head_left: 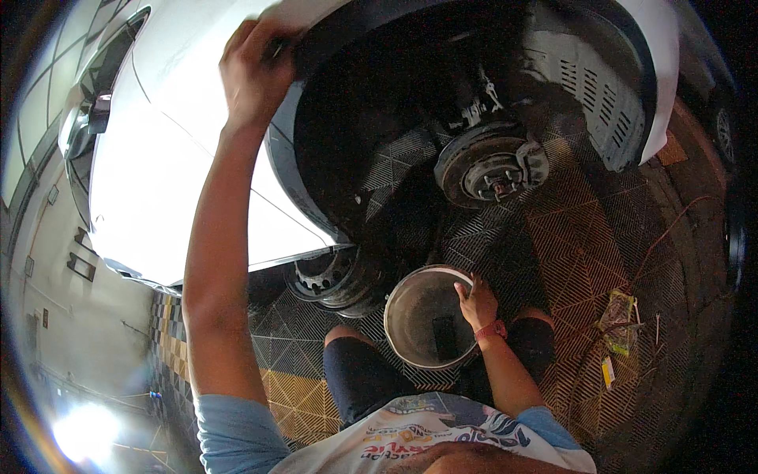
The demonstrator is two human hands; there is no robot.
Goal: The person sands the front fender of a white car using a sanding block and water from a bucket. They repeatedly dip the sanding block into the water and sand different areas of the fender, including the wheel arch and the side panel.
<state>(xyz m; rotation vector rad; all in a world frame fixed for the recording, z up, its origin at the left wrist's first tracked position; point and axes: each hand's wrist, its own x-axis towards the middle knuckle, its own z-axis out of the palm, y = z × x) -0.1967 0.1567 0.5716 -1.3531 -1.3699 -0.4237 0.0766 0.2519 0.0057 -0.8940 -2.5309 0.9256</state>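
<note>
My left hand (257,71) is raised against the white car's fender (181,134), at the dark edge of the wheel arch (316,47). Its fingers are curled, and something dark shows between them that I cannot make out. With my right hand (478,306) I grip the rim of a round bucket (407,320) between my knees, thumb over the edge. A dark rectangular thing (445,338) lies inside the bucket. Beyond it, the wheel is off the car and the brake disc (485,170) with its hub and studs is bare.
A bare wheel rim (328,280) lies left of the bucket, under the car's edge. Tiled grating floor (576,245) spreads around me. To the right are a crumpled clear packet (620,320) and a small yellow and white piece (607,371). A bright lamp (87,433) shines at lower left.
</note>
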